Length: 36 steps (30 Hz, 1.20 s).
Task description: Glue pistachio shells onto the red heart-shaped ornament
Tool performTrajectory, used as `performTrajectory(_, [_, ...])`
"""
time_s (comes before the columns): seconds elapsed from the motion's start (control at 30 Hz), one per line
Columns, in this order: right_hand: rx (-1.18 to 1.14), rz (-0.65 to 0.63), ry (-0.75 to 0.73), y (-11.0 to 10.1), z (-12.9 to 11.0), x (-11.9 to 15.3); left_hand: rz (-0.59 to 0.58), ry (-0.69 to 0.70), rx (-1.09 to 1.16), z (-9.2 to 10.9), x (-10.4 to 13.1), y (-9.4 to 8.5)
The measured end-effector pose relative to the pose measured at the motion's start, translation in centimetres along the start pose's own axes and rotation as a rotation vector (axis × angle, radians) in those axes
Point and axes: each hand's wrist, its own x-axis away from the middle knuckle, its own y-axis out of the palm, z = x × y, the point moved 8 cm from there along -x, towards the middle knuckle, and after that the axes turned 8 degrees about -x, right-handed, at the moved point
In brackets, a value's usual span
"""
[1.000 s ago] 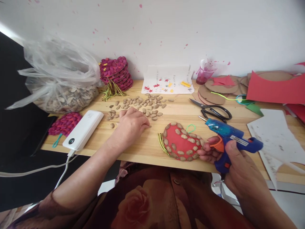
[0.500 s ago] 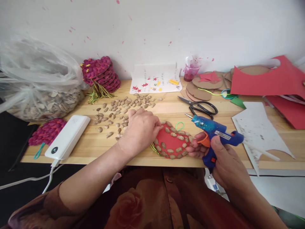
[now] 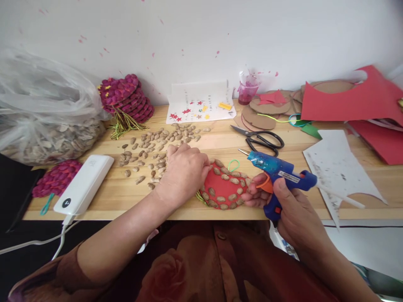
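My right hand is wrapped round the handle of a blue hot glue gun, fingertips by its orange trigger. A glue stick sticks out of its back, and its nozzle points left. My left hand is closed, fingertips pressed together at the upper left rim of a red disc; whatever they pinch is hidden. Peanut shells line the disc's rim and run in an inner row. A green loop shows at its top, and yellow-green strands at its lower left. Loose peanut shells lie beyond my left hand.
Black scissors lie behind the glue gun. A white power bank, a plastic bag of shells and purple shell-covered pieces are left. Paper with stars, a stained cup, red card and white card lie behind and right.
The whole view has shifted slightly, so most things appear a little further left. Both hands keep nearly the same place relative to the disc, and the glue gun stays in my right hand.
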Motion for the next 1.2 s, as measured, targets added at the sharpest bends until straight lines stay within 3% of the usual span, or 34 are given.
performTrajectory(0.27, [0.005, -0.008, -0.015, 0.0, 0.0, 0.1, 0.031, -0.064, 0.066, -2.0, 0.3, -1.4])
performTrajectory(0.67, [0.015, 0.000, -0.018, 0.0, -0.2, 0.2, -0.028, -0.017, 0.039, -0.1, 0.0, -0.1])
performTrajectory(1.2, [0.008, -0.008, -0.011, 0.0, -0.1, 0.2, -0.033, -0.035, 0.047, -0.7, 0.0, -0.3])
